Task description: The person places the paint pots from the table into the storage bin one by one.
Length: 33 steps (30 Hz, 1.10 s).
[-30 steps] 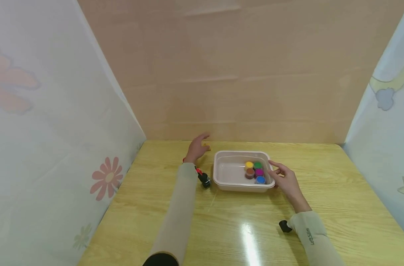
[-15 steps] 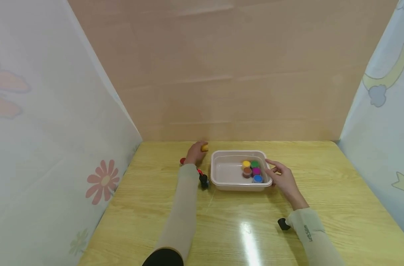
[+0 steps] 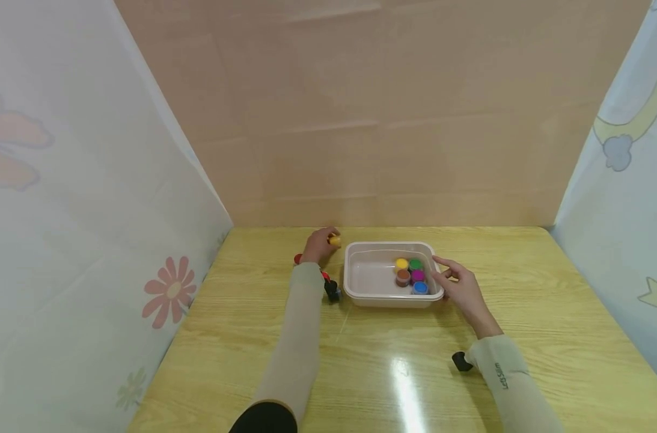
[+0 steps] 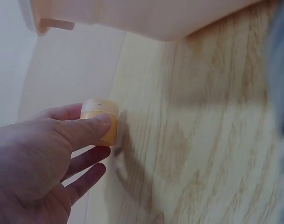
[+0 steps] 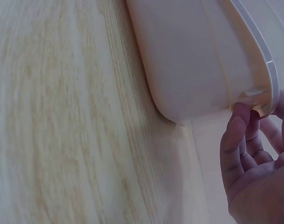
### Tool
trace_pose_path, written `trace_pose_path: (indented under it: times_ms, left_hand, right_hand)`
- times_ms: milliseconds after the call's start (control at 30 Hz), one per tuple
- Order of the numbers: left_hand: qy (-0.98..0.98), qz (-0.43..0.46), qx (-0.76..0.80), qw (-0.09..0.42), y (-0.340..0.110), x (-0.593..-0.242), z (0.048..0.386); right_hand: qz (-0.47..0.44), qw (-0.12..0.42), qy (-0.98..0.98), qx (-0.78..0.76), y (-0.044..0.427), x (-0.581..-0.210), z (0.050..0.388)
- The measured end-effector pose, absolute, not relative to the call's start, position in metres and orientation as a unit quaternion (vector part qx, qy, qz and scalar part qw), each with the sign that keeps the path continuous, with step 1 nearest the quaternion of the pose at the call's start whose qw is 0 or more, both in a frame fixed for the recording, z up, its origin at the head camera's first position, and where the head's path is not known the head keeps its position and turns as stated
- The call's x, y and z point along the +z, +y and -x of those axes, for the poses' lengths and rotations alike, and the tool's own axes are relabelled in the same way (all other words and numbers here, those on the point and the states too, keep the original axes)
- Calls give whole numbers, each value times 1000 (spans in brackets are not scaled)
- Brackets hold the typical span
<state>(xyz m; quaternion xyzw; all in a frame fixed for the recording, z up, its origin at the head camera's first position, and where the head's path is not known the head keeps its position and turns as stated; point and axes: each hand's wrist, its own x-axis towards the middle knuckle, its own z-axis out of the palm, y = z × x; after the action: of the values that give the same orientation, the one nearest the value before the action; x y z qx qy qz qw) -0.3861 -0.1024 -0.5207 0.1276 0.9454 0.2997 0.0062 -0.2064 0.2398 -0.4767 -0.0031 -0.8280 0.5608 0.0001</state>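
Note:
My left hand (image 3: 318, 246) pinches a small jar with an orange body (image 4: 109, 133) between thumb and fingers, left of a pale pink plastic container (image 3: 388, 302). In the left wrist view the jar's pale end faces up and the other fingers are apart from it. My right hand (image 3: 465, 294) holds the container's right rim, with thumb and fingertips at the edge in the right wrist view. Inside the container, toward its right side, stand small jars: yellow (image 3: 401, 264), green (image 3: 415, 264), brown (image 3: 403, 277), magenta (image 3: 417, 276) and blue (image 3: 420, 288).
A red round thing (image 3: 297, 259) lies left of my left wrist, partly hidden by it. The wooden table (image 3: 360, 367) meets a brown paper wall (image 3: 382, 150) at the back. Printed sheets hang at both sides.
My left hand has come down on the orange jar near the table's back edge and taken hold of it. The right hand stays at the container's rim.

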Motion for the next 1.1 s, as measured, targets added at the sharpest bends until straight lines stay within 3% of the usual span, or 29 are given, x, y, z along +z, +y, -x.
trace_pose_path:
  times_ms: [233,333,533,1100]
  left_hand:
    - [927,-136,349,14,-100,-517,384]
    - [922,-142,361,18,-98,-512,382]
    - [910,-167,379,-11,-99,-503,382]
    - [863,-239,444,-34,-102,-457,357]
  right_hand:
    - [10,-2,-832,555,249,-501,221]
    - [10,-2,-832,555,246,-494,216]
    - [7,-5,-824,566,240,-479,208]
    - [8,15,-829,559,250,-515,225]
